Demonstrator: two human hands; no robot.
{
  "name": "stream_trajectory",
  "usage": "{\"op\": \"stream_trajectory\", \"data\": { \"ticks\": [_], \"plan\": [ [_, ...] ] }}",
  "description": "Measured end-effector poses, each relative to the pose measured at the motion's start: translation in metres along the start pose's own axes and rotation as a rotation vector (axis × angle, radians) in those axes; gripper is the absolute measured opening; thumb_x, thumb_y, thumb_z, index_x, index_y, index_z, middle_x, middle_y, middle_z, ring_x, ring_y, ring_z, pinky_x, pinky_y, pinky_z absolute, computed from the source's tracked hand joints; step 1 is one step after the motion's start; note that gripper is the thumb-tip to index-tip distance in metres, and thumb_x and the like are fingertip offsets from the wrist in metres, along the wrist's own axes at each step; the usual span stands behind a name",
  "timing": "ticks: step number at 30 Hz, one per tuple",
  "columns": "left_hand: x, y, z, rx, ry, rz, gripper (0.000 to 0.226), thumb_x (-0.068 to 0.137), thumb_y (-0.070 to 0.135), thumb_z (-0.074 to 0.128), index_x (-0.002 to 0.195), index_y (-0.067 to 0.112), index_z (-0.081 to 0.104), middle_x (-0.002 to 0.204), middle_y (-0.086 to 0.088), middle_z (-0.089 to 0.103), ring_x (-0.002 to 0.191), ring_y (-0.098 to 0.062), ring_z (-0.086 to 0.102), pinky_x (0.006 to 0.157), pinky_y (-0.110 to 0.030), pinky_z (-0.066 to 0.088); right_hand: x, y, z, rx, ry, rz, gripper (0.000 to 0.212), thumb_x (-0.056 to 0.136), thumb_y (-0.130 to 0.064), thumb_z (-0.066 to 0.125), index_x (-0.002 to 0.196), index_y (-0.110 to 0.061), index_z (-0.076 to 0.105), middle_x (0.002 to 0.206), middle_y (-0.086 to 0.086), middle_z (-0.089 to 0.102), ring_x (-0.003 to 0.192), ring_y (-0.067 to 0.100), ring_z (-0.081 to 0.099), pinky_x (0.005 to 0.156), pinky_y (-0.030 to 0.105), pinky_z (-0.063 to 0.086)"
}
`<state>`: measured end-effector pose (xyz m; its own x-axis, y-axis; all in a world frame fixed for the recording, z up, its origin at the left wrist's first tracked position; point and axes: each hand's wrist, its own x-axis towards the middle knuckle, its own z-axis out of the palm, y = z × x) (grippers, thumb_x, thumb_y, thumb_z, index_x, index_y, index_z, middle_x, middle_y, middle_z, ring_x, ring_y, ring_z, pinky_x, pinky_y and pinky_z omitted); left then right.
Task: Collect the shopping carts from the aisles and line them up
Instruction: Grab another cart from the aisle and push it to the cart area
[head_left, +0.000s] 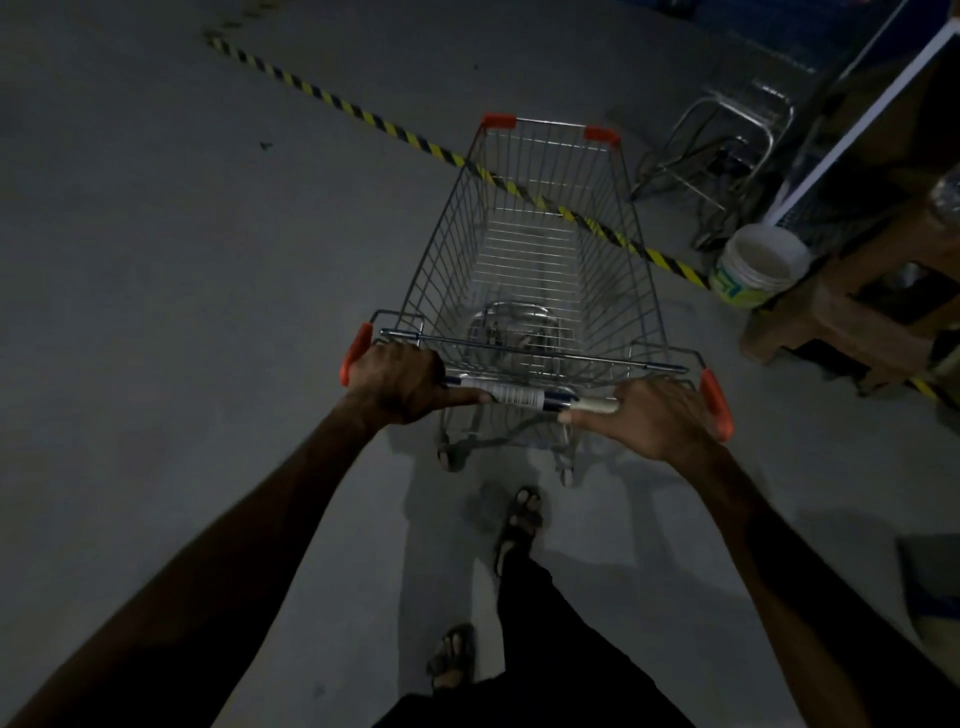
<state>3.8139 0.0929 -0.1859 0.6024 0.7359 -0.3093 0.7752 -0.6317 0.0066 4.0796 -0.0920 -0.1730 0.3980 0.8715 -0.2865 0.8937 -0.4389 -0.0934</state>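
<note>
A wire shopping cart (535, 249) with orange corner guards stands on the grey floor straight ahead of me, its basket holding nothing. My left hand (400, 382) grips the left end of the cart's handle bar (519, 397), thumb stretched along the bar. My right hand (652, 418) grips the right end, thumb pointing inward. An orange cap shows outside each hand. The light is dim.
A yellow-and-black striped floor line (363, 111) runs diagonally under the cart. At the right stand a white bucket (756, 265), a wooden bench (852, 312), a metal stool frame (727, 140) and a white-edged counter (883, 104). Open floor lies to the left. My sandalled feet are below the cart.
</note>
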Motion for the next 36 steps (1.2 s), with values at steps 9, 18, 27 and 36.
{"op": "stream_trajectory", "data": {
  "ticks": [9, 18, 27, 36],
  "plan": [
    [0.165, -0.021, -0.056, -0.047, -0.013, -0.039, 0.106, 0.055, 0.116, 0.007, 0.073, 0.032, 0.069, 0.099, 0.007, 0.072, 0.116, -0.018, 0.064, 0.126, -0.061, 0.007, 0.168, 0.015, -0.063, 0.02, -0.003, -0.005, 0.104, 0.036, -0.118, 0.013, 0.06, -0.025, 0.053, 0.074, 0.001, 0.069, 0.087, 0.025, 0.072, 0.082, 0.036, 0.054],
    [0.328, -0.03, -0.113, -0.034, -0.016, -0.042, 0.109, 0.055, 0.116, 0.007, 0.072, 0.029, 0.07, 0.101, 0.004, 0.073, 0.121, -0.022, 0.063, 0.127, -0.061, 0.006, 0.33, 0.043, -0.109, 0.003, 0.002, -0.003, 0.099, 0.054, -0.113, 0.034, 0.063, -0.019, 0.064, 0.062, -0.001, 0.062, 0.07, 0.019, 0.068, 0.067, 0.03, 0.051],
    [0.499, -0.067, -0.161, 0.021, 0.016, 0.021, 0.112, 0.054, 0.116, 0.004, 0.077, 0.031, 0.073, 0.09, 0.007, 0.071, 0.106, -0.019, 0.066, 0.127, -0.06, 0.015, 0.481, 0.044, -0.148, -0.009, 0.051, 0.068, 0.108, 0.054, -0.114, 0.034, 0.087, -0.02, 0.075, 0.102, 0.011, 0.079, 0.1, 0.028, 0.074, 0.077, 0.035, 0.05],
    [0.668, -0.104, -0.216, 0.032, -0.003, 0.117, 0.109, 0.055, 0.116, 0.007, 0.072, 0.03, 0.072, 0.097, 0.005, 0.074, 0.114, -0.019, 0.066, 0.127, -0.063, 0.002, 0.619, 0.035, -0.194, 0.022, 0.102, 0.177, 0.112, 0.053, -0.116, 0.026, 0.093, -0.024, 0.077, 0.103, 0.007, 0.08, 0.102, 0.027, 0.074, 0.088, 0.036, 0.053]
  ]
}}
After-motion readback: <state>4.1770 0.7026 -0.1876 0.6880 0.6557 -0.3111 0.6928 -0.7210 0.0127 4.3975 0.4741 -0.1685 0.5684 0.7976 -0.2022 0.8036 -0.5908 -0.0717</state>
